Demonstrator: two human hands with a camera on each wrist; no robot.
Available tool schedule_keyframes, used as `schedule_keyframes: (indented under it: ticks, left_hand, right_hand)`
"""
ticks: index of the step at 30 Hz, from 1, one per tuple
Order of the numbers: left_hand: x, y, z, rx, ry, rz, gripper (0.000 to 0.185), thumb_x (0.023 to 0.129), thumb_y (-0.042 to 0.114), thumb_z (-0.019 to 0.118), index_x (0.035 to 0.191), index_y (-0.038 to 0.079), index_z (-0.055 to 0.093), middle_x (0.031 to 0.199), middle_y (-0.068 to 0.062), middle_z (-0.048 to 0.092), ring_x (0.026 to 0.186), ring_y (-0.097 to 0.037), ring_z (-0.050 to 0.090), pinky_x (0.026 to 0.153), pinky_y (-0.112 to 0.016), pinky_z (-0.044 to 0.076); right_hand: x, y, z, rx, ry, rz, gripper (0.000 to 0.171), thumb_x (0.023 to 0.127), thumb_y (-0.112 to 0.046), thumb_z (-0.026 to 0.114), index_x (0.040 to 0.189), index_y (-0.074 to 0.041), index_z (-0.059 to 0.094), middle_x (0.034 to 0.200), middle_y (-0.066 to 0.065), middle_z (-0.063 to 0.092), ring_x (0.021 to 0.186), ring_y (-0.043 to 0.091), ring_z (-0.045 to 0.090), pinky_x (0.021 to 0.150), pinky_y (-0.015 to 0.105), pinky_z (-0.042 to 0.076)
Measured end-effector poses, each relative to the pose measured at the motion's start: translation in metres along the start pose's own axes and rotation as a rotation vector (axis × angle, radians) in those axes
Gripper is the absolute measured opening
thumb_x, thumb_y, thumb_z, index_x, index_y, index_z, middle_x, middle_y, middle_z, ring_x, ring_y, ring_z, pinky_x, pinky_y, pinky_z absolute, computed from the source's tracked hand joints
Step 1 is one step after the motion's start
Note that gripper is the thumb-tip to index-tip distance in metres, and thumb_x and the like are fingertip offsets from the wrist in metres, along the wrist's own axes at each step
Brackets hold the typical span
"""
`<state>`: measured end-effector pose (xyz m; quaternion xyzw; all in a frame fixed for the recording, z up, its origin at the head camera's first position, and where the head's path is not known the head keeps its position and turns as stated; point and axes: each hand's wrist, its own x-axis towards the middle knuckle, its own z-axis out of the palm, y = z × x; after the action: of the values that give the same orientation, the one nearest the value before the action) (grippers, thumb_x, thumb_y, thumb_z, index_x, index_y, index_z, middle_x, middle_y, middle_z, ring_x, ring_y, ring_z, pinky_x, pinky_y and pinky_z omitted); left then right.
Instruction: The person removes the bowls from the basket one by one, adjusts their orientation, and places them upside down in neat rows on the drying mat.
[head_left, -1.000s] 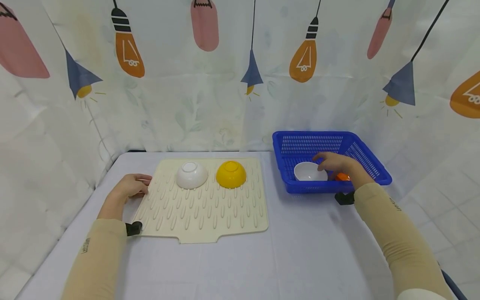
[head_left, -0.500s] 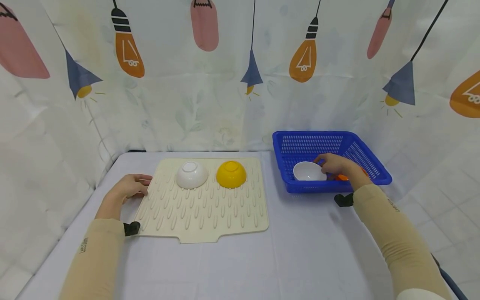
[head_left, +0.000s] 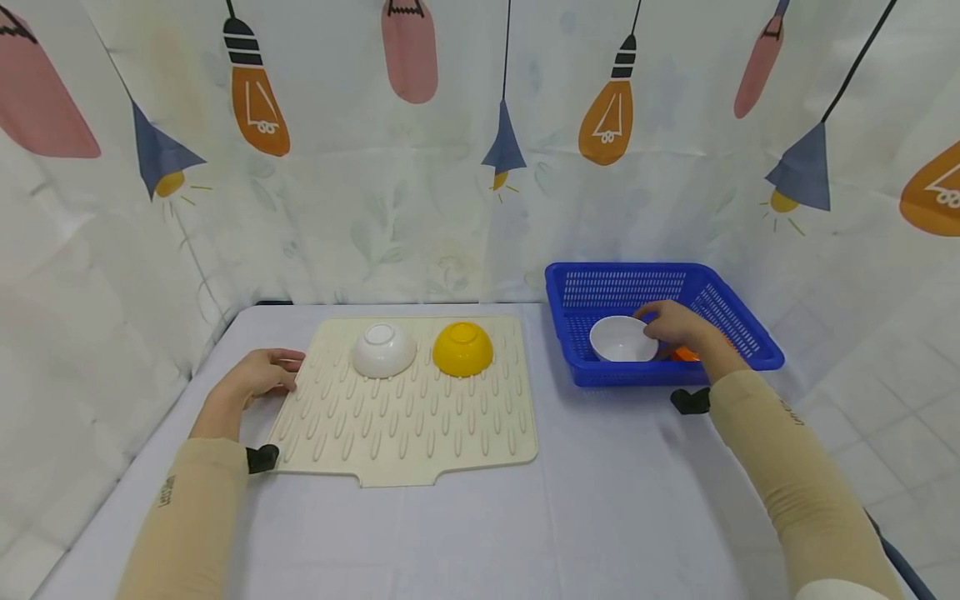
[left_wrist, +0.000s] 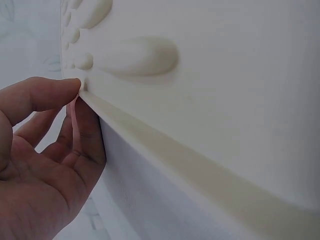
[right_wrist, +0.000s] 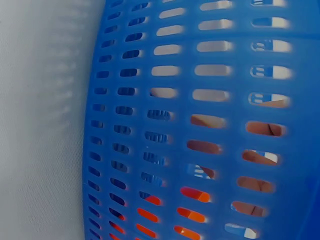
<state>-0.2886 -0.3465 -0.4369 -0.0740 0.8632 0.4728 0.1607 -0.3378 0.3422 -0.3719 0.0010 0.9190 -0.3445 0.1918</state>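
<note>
Right hand (head_left: 675, 329) inside the blue perforated plastic basket (head_left: 738, 333), fingers curled over the far-right rim of a small white bowl (head_left: 621, 339) and grasping it. Bowl tipped up on edge, opening turned toward the camera, near the basket's front wall. Just behind the wrist, a sliver of an orange object (head_left: 684, 355) on the basket floor, mostly hidden. From the right wrist view, only the blue slotted wall (right_wrist: 200, 125) close up, with skin and orange showing through the slots.

Left hand (head_left: 258, 375) resting on the pale lavender bench (head_left: 600, 517) at the left edge of the cream ribbed rubber draining mat (head_left: 405, 425), fingers relaxed, holding nothing. In the left wrist view, thumb tip (left_wrist: 60, 87) touching the mat's raised border (left_wrist: 165, 150), palm open beside it.

On the mat's far half, two bowls upside down, side by side and apart: a white one (head_left: 383, 349) on the left, a yellow one (head_left: 462, 348) on the right. Basket standing on the bench to the right of the mat, apart from it. Behind, a light curtain printed with lightbulbs (head_left: 420, 183).
</note>
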Motion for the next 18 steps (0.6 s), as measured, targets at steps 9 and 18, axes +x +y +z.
schedule_keyframes:
  ticks: [9,18]
  left_hand:
    - [-0.005,0.001,0.001,0.018,-0.006,0.025,0.075,0.085,-0.011,0.066,0.152,-0.013,0.032,0.149,-0.035,0.039,0.110,-0.029,0.059,0.081,-0.028,0.054]
    - [-0.005,0.000,0.003,0.039,0.012,0.030,0.074,0.085,-0.009,0.067,0.151,-0.013,0.034,0.147,-0.034,0.042,0.107,-0.028,0.059,0.078,-0.027,0.053]
  right_hand:
    - [-0.012,-0.006,-0.002,0.107,0.017,0.004,0.053,0.100,-0.003,0.051,0.150,0.007,0.039,0.148,0.037,0.033,0.113,0.048,0.057,0.086,0.045,0.059]
    - [-0.013,-0.012,-0.004,0.235,0.024,-0.008,0.056,0.098,0.001,0.052,0.152,0.004,0.036,0.148,0.034,0.031,0.113,0.046,0.055,0.088,0.045,0.058]
